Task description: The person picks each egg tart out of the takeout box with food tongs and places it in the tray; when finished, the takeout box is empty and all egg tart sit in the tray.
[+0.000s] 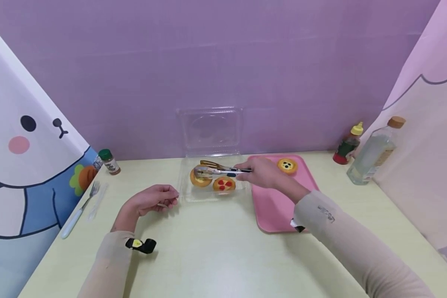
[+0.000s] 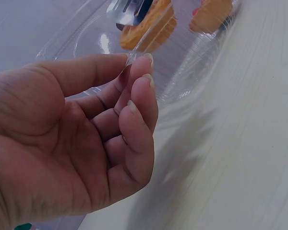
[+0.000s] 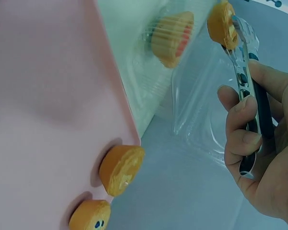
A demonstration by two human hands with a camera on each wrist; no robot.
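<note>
The right hand [image 1: 260, 171] grips a pair of tongs [image 1: 229, 174], their ends set about a yellow tart [image 1: 199, 182] at the left side of a clear plastic box [image 1: 205, 198]; whether that tart touches the box's floor is hard to tell. The left hand [image 1: 152, 199] pinches the box's rim by its near left corner, thumb against forefinger, the other fingers bent. A red-topped tart [image 1: 224, 185] sits in the box, towards its near right corner. The box's lid [image 1: 212, 132] stands up at the back, near the far edge of the table [image 1: 216, 256]. Just right of the box, a pink tray [image 1: 279, 211] carries a dark-spotted tart [image 1: 287, 166] and a plain tart [image 3: 122, 170] near its far edge. A green-capped jar [image 1: 109, 162] stands at the table's far left corner, a fork [image 1: 80, 211] lies along the left edge, and a sauce bottle [image 1: 347, 145] and a taller clear bottle [image 1: 372, 155] stand by the far right corner.
</note>
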